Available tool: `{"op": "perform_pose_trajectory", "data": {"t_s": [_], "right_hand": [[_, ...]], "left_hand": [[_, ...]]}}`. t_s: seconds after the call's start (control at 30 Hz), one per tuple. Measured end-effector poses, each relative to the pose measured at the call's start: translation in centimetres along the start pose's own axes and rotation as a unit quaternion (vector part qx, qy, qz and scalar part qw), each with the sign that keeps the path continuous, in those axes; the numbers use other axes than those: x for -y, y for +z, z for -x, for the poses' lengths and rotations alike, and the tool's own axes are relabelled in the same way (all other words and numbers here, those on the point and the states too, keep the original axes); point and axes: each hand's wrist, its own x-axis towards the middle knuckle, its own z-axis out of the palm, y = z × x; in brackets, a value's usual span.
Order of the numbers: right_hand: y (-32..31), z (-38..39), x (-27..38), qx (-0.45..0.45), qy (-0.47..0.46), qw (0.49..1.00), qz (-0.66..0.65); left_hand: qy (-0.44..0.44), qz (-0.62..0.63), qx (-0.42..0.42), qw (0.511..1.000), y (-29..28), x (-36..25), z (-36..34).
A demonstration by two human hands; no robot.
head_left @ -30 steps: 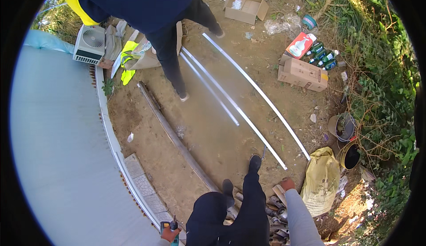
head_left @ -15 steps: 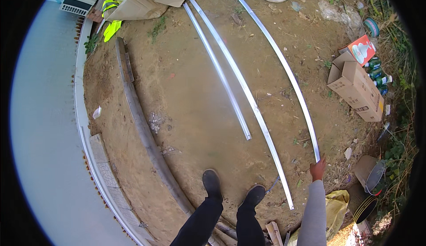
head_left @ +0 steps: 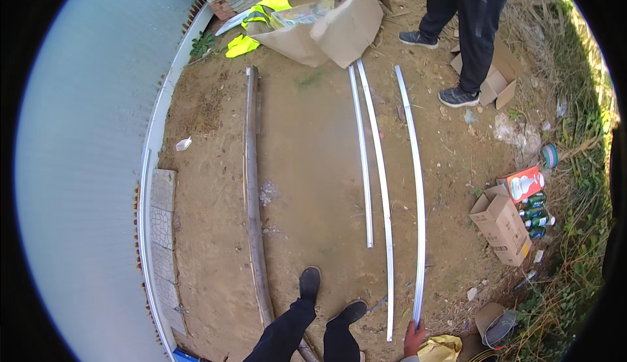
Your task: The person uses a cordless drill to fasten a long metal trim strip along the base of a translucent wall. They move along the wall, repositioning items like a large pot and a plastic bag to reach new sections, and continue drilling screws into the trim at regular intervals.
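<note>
My right hand [head_left: 413,339] is closed around the near end of a long silvery metal rail [head_left: 418,192]. The rail runs away from me, its far end near the feet of another person [head_left: 467,29]. To its left, a second long metal rail [head_left: 381,166] lies on the dirt, roughly alongside. A shorter metal rail [head_left: 363,159] is just left of that one. The far ends of both reach an open cardboard box [head_left: 349,32]. My left hand is out of view.
A long wooden pole [head_left: 253,186] lies left of my boots, before a pale wall [head_left: 98,146]. At right are a carton [head_left: 503,228], green bottles [head_left: 535,220] and a bucket [head_left: 499,326]. Near my right hand lies a yellow sack [head_left: 441,349]. A neon vest [head_left: 245,44] lies far left.
My view has turned and tilted up, showing more of the other person. The held rail has come toward me and nearer the middle rail, my right hand still around its near end.
</note>
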Motion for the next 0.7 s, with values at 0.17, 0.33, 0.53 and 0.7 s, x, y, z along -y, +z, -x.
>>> {"op": "perform_pose_trajectory", "data": {"t_s": [0.17, 0.33, 0.53, 0.7], "right_hand": [[-9.4, 13.6, 13.9, 0.015, -0.028, 0.99, 0.135], [-13.2, 22.2, 34.8, 0.055, -0.214, 0.975, -0.025], [-14.1, 23.0, 64.5, 0.292, -0.128, 0.944, 0.085], [-9.2, 25.7, 71.1, 0.192, -0.293, 0.872, 0.341]], "left_hand": [[0.008, 0.087, 0.004, 0.996, 0.9, 0.0, 2.5], [0.058, 0.17, -0.009, 0.984, -3.1, -1.4, 6.5], [0.096, 0.254, -0.07, 0.96, -9.3, -2.7, 7.6], [0.118, 0.335, -0.152, 0.922, -15.7, -3.4, 6.7]]}}
